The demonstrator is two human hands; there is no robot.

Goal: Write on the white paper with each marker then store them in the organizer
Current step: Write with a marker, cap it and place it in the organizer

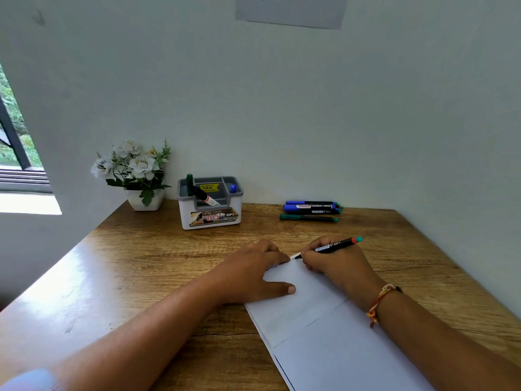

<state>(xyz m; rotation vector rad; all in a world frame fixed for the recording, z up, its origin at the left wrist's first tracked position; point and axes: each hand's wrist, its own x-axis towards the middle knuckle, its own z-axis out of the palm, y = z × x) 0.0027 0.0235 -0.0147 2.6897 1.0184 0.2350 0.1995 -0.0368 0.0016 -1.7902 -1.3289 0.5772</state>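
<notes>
your right hand (pixel 335 266) was curled round a black marker (pixel 334 246), pinching it low on the barrel. its tip was down at the top edge of the white paper (pixel 324 334) and its red and teal end pointed up to the right. small writing showed on the paper just left of the tip. your left hand (pixel 253 273) lay on the paper's upper left corner, fingers relaxed and holding nothing, thumb stretched over the sheet. the paper sat tilted on the wooden table (pixel 141 263). at the back by the wall stood the organizer (pixel 210 218). a green-capped marker (pixel 189 180) and a leaning marker (pixel 204 196) sat in its left part, and a blue cap (pixel 233 188) showed in its right corner. well to the right lay a bunch of markers (pixel 311 206), touching side by side, with one green marker (pixel 308 218) just in front. a pot of white flowers (pixel 135 170) stood left of the organizer.
</notes>
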